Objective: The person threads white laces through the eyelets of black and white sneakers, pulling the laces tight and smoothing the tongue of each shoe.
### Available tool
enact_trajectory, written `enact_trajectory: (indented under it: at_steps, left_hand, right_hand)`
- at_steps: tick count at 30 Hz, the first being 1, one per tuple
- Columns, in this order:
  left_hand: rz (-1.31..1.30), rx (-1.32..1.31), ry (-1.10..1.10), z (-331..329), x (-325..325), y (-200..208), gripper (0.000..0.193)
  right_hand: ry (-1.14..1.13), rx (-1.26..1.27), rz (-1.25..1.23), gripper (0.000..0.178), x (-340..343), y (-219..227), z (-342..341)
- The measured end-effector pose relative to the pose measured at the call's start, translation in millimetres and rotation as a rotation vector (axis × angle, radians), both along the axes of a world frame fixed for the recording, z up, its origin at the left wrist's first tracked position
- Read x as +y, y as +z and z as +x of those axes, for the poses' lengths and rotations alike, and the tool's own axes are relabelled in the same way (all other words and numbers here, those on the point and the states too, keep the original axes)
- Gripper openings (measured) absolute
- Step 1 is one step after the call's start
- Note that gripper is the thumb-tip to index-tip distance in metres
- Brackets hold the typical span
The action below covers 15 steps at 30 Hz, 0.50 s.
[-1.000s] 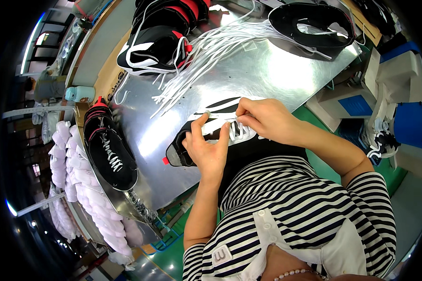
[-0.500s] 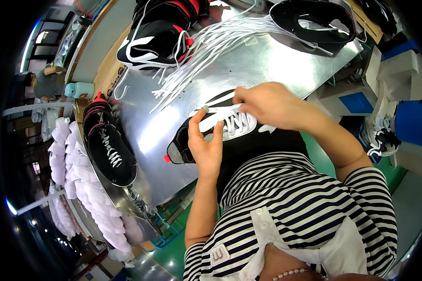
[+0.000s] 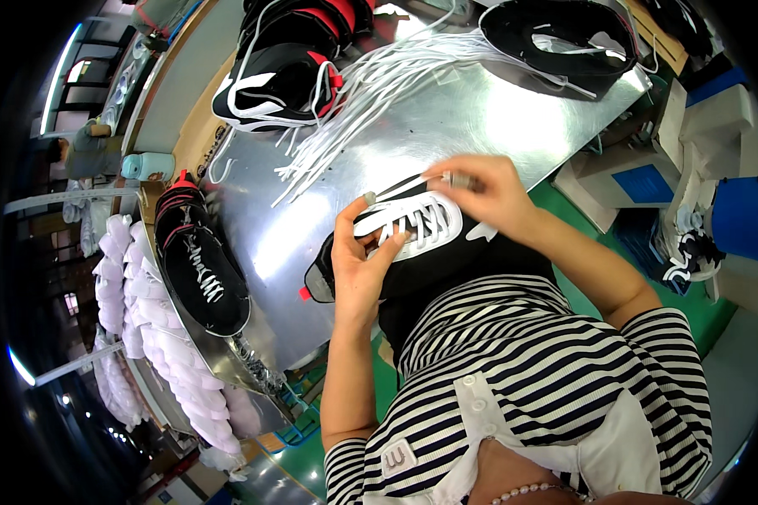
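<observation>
A black shoe upper (image 3: 413,271) with a white lacing panel and a red heel tab lies at the table's near edge, against my body. White laces (image 3: 429,220) criss-cross its panel. My left hand (image 3: 360,263) grips the upper at the heel end of the panel, thumb and fingers on either side of the opening. Above the far side of the upper, my right hand (image 3: 484,198) has its fingers pinched together at a strand of white lace that runs toward the left fingertips. A grey band sits on one right finger. The lace's tip is hidden.
A bundle of loose white laces (image 3: 345,126) lies across the metal table (image 3: 295,244). Black, red and white uppers (image 3: 282,84) are heaped at the far left, a black upper (image 3: 556,42) far right, another (image 3: 202,273) at the left edge. Boxes (image 3: 640,181) stand at right.
My right hand has slowed from a blur, and its fingers show more clearly. The white piece under my left fingers now lies flatter along the panel, and the left hand has shifted slightly left.
</observation>
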State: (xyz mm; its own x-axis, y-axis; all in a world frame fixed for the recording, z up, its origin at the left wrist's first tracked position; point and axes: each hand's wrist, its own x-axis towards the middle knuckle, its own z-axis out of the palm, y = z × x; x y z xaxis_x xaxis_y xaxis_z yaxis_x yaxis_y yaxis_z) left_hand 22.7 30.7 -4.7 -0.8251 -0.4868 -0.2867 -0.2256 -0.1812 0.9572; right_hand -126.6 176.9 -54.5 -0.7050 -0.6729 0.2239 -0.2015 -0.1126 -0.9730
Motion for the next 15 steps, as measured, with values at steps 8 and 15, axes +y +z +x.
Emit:
enact_trajectory:
  at_steps: [8, 15]
  left_hand:
    - [0.004, -0.034, -0.026, -2, -2, 3, 0.052]
    - [0.028, -0.061, 0.047, -7, -11, -2, 0.037]
  right_hand:
    - [0.031, 0.800, 0.079, 0.027, -13, 7, 21]
    - [0.204, 0.782, -0.312, 0.020, -2, 35, 36]
